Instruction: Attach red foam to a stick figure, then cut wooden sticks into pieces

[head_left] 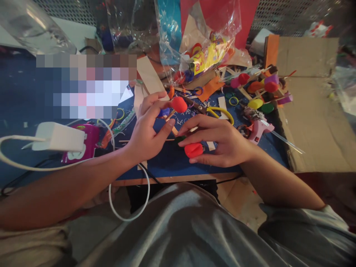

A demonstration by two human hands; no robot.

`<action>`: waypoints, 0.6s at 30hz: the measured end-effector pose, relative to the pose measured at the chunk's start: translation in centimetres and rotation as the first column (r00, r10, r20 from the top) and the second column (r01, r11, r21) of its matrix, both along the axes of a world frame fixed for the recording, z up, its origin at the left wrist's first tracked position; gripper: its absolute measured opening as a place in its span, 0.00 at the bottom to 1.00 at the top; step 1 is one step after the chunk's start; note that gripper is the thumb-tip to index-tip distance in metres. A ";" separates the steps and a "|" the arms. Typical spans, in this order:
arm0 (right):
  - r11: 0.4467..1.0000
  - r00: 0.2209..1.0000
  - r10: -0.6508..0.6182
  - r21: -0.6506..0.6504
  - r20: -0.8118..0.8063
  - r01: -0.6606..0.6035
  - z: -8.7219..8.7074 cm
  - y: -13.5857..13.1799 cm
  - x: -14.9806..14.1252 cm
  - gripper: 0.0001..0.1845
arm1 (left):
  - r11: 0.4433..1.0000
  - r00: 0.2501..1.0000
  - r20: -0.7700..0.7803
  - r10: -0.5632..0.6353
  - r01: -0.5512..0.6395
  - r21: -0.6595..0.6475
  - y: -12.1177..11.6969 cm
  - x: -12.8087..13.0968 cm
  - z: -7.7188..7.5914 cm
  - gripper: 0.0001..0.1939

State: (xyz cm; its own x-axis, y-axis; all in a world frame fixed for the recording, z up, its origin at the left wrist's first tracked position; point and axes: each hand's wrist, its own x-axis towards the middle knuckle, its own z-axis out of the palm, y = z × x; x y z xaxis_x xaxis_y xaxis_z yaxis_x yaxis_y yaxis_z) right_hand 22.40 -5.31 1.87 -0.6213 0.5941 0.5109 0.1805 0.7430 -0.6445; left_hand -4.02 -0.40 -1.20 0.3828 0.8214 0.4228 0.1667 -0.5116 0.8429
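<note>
a right hand (219, 142) gripped a notched red lump (194, 150) over a blue table (171, 161).
the left hand (144, 133), its grip impossible to tell, had fingertips at a rounded red lump (180, 105).

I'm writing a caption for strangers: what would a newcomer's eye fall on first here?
Probably the rounded, bright red clay-like piece at the tips of the left hand, and the creased, bright red lump held in the right hand. Next might come the dark-bladed scissors with yellow handles just beyond that hand, then the pale pink plastic glue gun farther right.
</note>
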 end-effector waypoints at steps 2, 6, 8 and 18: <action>1.000 1.000 0.002 0.015 0.006 -0.002 0.0 0.2 0.0 0.20 | 1.000 1.000 -0.013 0.013 -0.013 0.025 0.2 0.1 -0.2 0.17; 0.999 1.000 0.013 0.048 0.003 -0.013 0.1 0.7 0.0 0.20 | 0.995 0.999 -0.016 0.049 -0.047 0.084 0.8 0.0 -0.7 0.15; 0.997 1.000 0.003 0.072 -0.006 -0.002 0.1 1.0 0.1 0.20 | 0.991 0.998 -0.017 0.065 -0.063 0.116 1.3 0.0 -0.8 0.16; 0.989 0.984 -0.099 0.091 -0.146 0.113 -1.0 3.2 1.4 0.20 | 0.990 0.992 -0.026 0.120 -0.122 -0.066 2.2 -0.2 1.1 0.20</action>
State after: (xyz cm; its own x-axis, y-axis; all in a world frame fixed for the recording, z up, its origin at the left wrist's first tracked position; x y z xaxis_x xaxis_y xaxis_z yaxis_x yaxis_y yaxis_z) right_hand 23.84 -2.07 0.86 -0.4756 0.5951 0.6478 0.1741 0.7855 -0.5938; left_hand -4.23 1.79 -0.10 0.2875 0.8885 0.3577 0.2430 -0.4289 0.8701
